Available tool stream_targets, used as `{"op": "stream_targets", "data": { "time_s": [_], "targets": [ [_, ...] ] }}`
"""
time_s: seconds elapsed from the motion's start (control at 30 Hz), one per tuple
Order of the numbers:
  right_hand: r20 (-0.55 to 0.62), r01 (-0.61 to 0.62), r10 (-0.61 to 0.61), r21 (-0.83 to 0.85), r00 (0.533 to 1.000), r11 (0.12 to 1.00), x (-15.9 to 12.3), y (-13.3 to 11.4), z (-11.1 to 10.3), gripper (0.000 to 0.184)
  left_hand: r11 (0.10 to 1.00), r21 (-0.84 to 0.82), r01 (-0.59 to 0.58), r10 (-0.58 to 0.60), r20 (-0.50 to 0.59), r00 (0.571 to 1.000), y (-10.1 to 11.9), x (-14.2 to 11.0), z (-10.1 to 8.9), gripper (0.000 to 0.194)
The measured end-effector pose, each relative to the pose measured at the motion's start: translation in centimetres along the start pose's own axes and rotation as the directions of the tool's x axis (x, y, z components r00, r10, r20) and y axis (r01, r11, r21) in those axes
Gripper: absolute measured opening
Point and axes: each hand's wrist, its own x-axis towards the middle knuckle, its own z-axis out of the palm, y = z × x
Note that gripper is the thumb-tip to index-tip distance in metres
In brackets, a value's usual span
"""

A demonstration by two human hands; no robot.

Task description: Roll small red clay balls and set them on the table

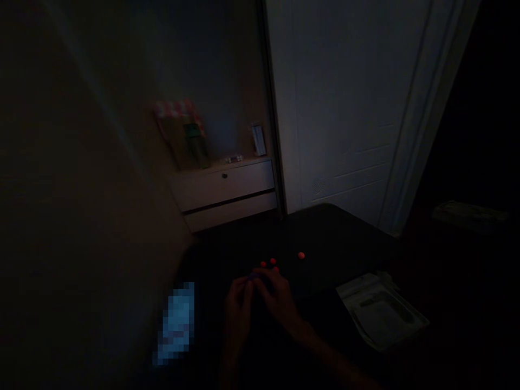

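In the dim head view my left hand (239,298) and my right hand (278,293) meet over a dark table (333,233). Between their fingertips is a small purple, soft-looking lump (254,275), pinched from both sides. Its exact shape and material are too dark to make out. Just beyond my right fingers lie several small red balls (273,261), one of them partly covered by that hand. A paler orange-red ball (301,255) sits apart, farther to the right.
A flat, pale plastic-looking package (382,311) lies at right. A pixelated bright patch (176,325) glows at left. Behind the table stand a white drawer unit (227,189), with a bag (182,135) on top, and a white door (337,108). A box-like object (469,215) lies far right.
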Motion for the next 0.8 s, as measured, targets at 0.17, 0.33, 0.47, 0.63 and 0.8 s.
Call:
{"op": "stream_targets", "data": {
  "time_s": [0.17,0.33,0.47,0.63,0.8],
  "targets": [
    [0.063,0.050,-0.051,0.026,0.997,0.998,0.1,-0.5,-0.3,0.030,1.000,-0.023,0.004,-0.005,-0.024,1.000,0.2,0.1,0.0,0.056],
    [0.114,0.085,-0.089,0.034,0.990,0.996,0.2,-0.7,-0.5,0.036,0.998,-0.054,0.033,-0.031,0.032,0.999,0.5,0.2,0.0,0.057],
    [0.116,0.067,-0.070,0.030,0.991,0.997,0.1,-0.5,-0.4,0.037,0.999,-0.034,0.030,-0.028,0.044,0.999,0.5,0.2,0.1,0.057],
    [0.115,0.052,-0.058,0.054,0.992,0.997,0.1,-0.9,-0.3,0.037,1.000,0.021,-0.002,0.002,-0.010,1.000,0.2,0.1,0.0,0.058],
    [0.092,0.055,-0.058,0.039,0.994,0.998,0.2,-1.2,-0.4,0.032,1.000,0.012,-0.028,0.029,-0.038,0.999,-0.1,0.2,-0.3,0.059]
  ]
}}
